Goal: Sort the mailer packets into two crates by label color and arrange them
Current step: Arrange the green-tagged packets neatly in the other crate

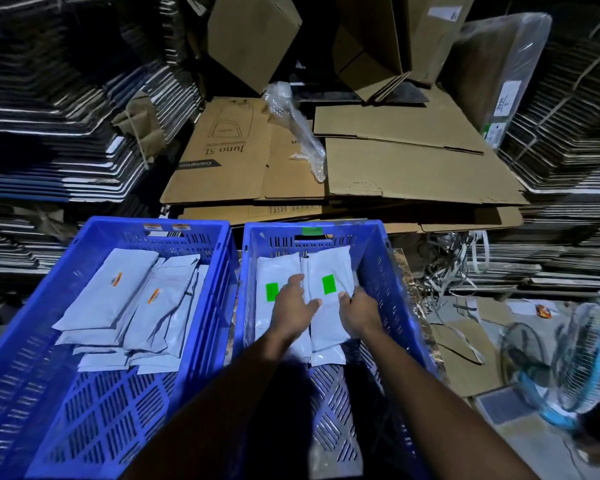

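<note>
Two blue plastic crates stand side by side. The left crate [201,306] holds several grey mailer packets with orange labels [108,292]. The right crate [381,271] holds grey packets with green labels, one on the left [274,271] and one on the right [329,271]. Both my hands reach into the right crate. My left hand [293,310] lies flat, fingers spread, between the two green-label packets. My right hand [359,311] grips the right edge of the right-hand packet, thumb on top.
Flattened cardboard sheets [413,168] and a strip of bubble wrap [302,129] lie behind the crates. Stacks of flat cartons rise at left [49,133] and right [568,168]. A blue table fan [575,362] stands on the floor at right.
</note>
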A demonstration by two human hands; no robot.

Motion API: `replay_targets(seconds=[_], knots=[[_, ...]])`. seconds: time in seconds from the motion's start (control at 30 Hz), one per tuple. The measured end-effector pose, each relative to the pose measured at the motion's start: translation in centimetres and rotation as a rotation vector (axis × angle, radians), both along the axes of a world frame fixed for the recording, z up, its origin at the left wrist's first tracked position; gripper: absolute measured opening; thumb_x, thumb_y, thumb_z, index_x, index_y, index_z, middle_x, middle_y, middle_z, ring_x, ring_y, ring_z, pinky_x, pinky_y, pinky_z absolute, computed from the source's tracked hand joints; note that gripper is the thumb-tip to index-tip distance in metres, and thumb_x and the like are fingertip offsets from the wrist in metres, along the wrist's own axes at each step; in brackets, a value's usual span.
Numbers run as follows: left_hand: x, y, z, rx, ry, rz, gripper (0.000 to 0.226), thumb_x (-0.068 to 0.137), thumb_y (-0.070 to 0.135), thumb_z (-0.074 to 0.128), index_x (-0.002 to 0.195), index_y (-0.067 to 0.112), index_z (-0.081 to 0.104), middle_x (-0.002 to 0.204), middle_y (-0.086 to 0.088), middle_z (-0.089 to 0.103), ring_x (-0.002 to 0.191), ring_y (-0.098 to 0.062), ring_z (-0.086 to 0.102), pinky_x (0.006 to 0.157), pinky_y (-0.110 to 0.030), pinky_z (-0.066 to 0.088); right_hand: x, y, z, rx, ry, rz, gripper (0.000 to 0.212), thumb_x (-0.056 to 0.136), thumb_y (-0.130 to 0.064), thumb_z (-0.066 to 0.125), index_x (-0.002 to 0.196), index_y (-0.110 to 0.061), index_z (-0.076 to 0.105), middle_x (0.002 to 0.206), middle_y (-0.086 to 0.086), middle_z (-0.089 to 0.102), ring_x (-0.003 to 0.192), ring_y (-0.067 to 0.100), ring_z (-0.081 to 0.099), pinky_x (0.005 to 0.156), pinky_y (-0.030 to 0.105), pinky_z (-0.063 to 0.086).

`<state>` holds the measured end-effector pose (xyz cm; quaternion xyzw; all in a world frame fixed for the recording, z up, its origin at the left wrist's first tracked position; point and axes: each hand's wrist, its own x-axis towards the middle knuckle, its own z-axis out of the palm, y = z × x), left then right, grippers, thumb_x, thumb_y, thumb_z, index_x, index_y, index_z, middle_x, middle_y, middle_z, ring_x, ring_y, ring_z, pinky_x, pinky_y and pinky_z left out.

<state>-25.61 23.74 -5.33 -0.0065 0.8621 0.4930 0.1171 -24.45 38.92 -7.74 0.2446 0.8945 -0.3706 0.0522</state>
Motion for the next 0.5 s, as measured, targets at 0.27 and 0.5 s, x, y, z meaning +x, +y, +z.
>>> replay_targets(seconds=[0.27, 0.5], knots=[[-0.1, 0.1, -3.8, -0.578, 0.274, -0.333, 0.073, 0.089, 0.05, 0.057, 0.152, 0.027, 0.029, 0.161, 0.002, 0.024, 0.147, -0.022, 0.019, 0.115, -0.042, 0.024, -2.9, 0.4, -1.6, 0.434, 0.082, 0.387, 0.06, 0.103, -0.038, 0.039, 0.156, -0.02, 0.018, 0.159, 0.011, 0.023, 0.139, 0.035, 0.029, 0.106, 0.048, 0.039], [-1.2, 0.1, -5.7, -0.671, 0.17, -0.143, 0.074, 0.097, 0.047, 0.039, 0.157, 0.016, 0.011, 0.165, -0.005, 0.0, 0.152, -0.027, 0.005, 0.12, -0.046, 0.009, -4.7, -0.2, -2.8, 0.52, 0.017, 0.616, 0.056, 0.105, -0.046, 0.025, 0.158, -0.03, 0.011, 0.166, -0.004, 0.002, 0.139, 0.031, 0.021, 0.109, 0.051, 0.03]])
